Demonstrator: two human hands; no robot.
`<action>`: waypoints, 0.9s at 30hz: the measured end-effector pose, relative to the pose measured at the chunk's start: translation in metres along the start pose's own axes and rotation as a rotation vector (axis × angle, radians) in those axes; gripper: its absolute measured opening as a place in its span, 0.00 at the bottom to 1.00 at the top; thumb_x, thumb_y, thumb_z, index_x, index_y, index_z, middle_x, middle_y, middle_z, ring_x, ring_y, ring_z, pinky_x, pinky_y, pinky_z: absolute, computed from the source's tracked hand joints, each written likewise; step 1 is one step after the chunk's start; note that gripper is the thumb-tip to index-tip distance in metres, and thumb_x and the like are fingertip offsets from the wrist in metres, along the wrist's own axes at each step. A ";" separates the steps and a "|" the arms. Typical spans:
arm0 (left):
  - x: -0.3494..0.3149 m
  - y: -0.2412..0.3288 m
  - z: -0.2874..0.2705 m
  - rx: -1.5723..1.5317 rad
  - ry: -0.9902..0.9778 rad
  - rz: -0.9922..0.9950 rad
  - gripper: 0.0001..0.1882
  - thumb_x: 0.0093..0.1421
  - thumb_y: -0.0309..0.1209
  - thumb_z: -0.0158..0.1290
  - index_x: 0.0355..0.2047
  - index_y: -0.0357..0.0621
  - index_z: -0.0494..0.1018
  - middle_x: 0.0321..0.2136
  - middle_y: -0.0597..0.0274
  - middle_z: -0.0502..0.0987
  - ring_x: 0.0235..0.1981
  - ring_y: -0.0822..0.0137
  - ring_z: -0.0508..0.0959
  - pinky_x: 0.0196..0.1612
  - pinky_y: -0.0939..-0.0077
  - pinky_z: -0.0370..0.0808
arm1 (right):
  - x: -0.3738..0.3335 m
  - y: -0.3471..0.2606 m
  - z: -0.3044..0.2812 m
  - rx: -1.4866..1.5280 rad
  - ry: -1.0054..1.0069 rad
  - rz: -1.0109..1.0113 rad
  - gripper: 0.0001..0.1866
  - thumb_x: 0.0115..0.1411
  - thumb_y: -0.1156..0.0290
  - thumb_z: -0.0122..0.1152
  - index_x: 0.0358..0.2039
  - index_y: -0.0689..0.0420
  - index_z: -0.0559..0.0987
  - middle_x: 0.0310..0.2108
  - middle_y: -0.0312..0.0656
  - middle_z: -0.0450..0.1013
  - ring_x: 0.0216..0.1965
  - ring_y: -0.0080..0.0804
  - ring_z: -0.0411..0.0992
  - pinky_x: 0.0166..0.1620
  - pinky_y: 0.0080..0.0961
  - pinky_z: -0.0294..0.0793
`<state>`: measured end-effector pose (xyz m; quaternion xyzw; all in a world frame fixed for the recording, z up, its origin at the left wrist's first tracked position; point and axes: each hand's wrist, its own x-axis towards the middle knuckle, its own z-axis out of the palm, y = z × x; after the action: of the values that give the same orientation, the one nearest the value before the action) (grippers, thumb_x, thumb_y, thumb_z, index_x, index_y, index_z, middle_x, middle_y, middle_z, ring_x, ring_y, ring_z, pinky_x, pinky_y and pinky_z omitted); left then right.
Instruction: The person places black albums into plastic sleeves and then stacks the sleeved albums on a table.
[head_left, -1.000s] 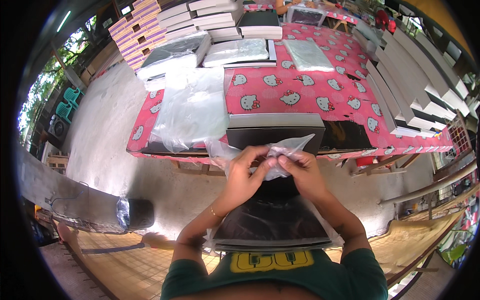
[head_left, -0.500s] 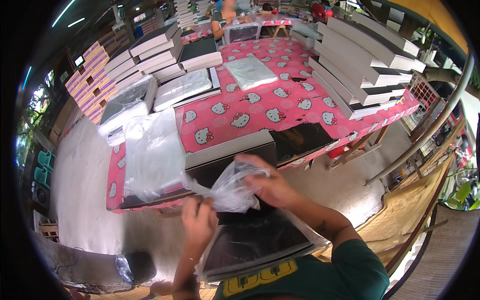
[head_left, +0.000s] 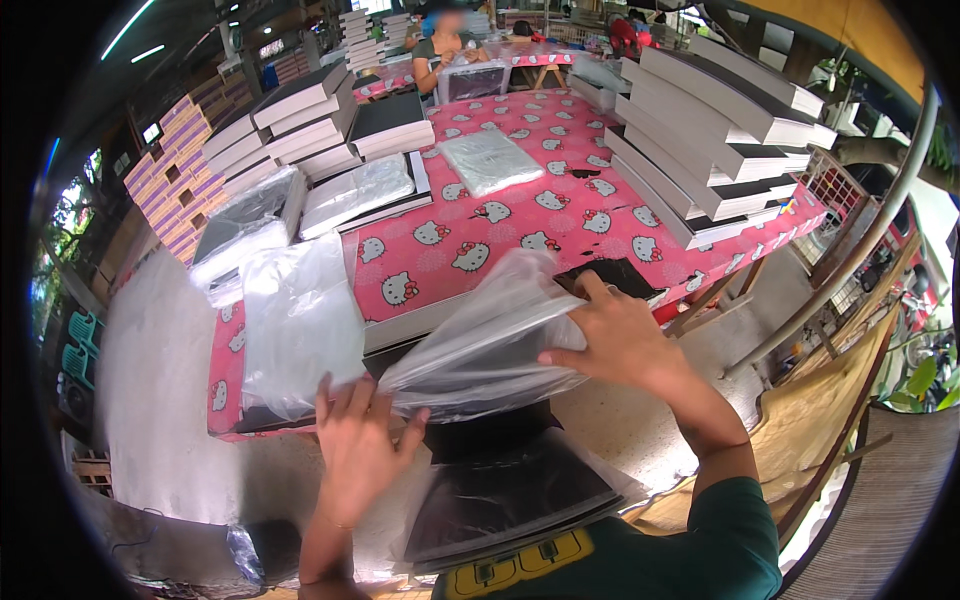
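Observation:
A clear plastic bag [head_left: 490, 335] is spread between my hands, over a black-covered thick book [head_left: 410, 335] at the table's near edge. At the bag's lower left corner, my left hand [head_left: 362, 430] has its fingers spread, touching or very near the film. My right hand [head_left: 632, 335] grips the bag's right side, its fingers bent at the upper edge and the thumb lower down. Against my body lies a dark, flat item in clear plastic [head_left: 515, 495]. Left of the book is a pile of clear plastic bags [head_left: 300, 330]. The film partly hides the book.
Stacks of thick black-covered books [head_left: 700, 130] stand on the pink patterned table [head_left: 480, 255] at right, with more books [head_left: 305, 110] at left. A flat plastic packet [head_left: 490, 160] lies mid-table. Beyond it another person [head_left: 445, 60] works. A curved pole [head_left: 860, 255] rises at right.
The bunched plastic bag has been opened out into a wide sheet. My right hand moved right and up; my left hand moved slightly left, and its fingers spread.

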<state>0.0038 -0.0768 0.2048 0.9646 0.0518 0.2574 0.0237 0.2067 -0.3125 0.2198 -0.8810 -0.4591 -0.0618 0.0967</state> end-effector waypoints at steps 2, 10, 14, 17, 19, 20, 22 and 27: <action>0.003 -0.001 -0.007 -0.062 0.076 0.111 0.13 0.48 0.35 0.60 0.27 0.35 0.75 0.33 0.54 0.75 0.38 0.51 0.75 0.58 0.47 0.58 | -0.014 0.016 -0.003 0.088 -0.007 -0.048 0.17 0.55 0.56 0.60 0.36 0.57 0.81 0.49 0.48 0.65 0.48 0.48 0.70 0.45 0.43 0.73; 0.005 0.002 -0.009 -0.784 -0.560 0.158 0.13 0.53 0.32 0.59 0.32 0.35 0.71 0.25 0.60 0.73 0.30 0.65 0.75 0.32 0.74 0.70 | -0.005 0.050 0.042 1.770 -0.295 -0.426 0.11 0.52 0.66 0.64 0.31 0.60 0.80 0.44 0.50 0.72 0.46 0.47 0.71 0.51 0.41 0.70; -0.013 -0.011 -0.002 -1.452 0.138 -0.199 0.16 0.62 0.36 0.50 0.41 0.34 0.72 0.34 0.58 0.76 0.29 0.61 0.75 0.33 0.70 0.74 | 0.001 0.042 0.055 1.227 -0.758 -0.388 0.22 0.56 0.62 0.62 0.45 0.66 0.74 0.44 0.53 0.74 0.42 0.45 0.75 0.45 0.36 0.75; -0.024 -0.025 0.012 -1.843 -0.108 -0.644 0.22 0.63 0.45 0.48 0.41 0.34 0.72 0.40 0.52 0.74 0.40 0.56 0.77 0.45 0.61 0.75 | 0.005 0.055 0.104 1.636 -0.399 -0.878 0.30 0.54 0.61 0.64 0.53 0.64 0.69 0.45 0.53 0.74 0.44 0.43 0.75 0.47 0.36 0.74; -0.059 -0.067 0.057 -1.811 -0.505 -0.619 0.23 0.63 0.45 0.48 0.43 0.33 0.71 0.38 0.51 0.74 0.38 0.54 0.77 0.43 0.62 0.76 | 0.009 0.046 0.113 2.190 -0.227 -0.987 0.34 0.51 0.62 0.68 0.56 0.63 0.68 0.46 0.53 0.73 0.45 0.38 0.74 0.48 0.32 0.72; -0.065 -0.072 0.065 -1.780 -0.580 -0.524 0.24 0.62 0.45 0.48 0.43 0.32 0.70 0.37 0.50 0.75 0.37 0.54 0.78 0.41 0.64 0.76 | 0.009 0.043 0.112 2.219 -0.334 -0.888 0.35 0.50 0.63 0.69 0.56 0.63 0.68 0.46 0.53 0.73 0.45 0.37 0.74 0.48 0.31 0.71; -0.063 -0.059 0.055 -1.477 -0.152 -0.204 0.24 0.59 0.42 0.54 0.45 0.31 0.70 0.32 0.50 0.76 0.33 0.54 0.79 0.36 0.68 0.78 | -0.004 0.044 0.105 2.008 -0.646 -0.622 0.36 0.48 0.64 0.71 0.56 0.63 0.69 0.46 0.53 0.73 0.45 0.36 0.74 0.49 0.29 0.70; -0.080 -0.082 0.100 -1.062 -0.012 -0.509 0.26 0.55 0.30 0.58 0.52 0.32 0.66 0.42 0.47 0.76 0.38 0.55 0.79 0.41 0.68 0.78 | -0.015 0.048 0.119 2.171 -0.436 -0.609 0.27 0.52 0.60 0.69 0.47 0.64 0.75 0.29 0.43 0.76 0.36 0.32 0.75 0.47 0.28 0.71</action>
<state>-0.0226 -0.0060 0.0731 0.7793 0.1454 0.2288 0.5650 0.2402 -0.3244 0.0957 -0.1777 -0.4714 0.4996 0.7047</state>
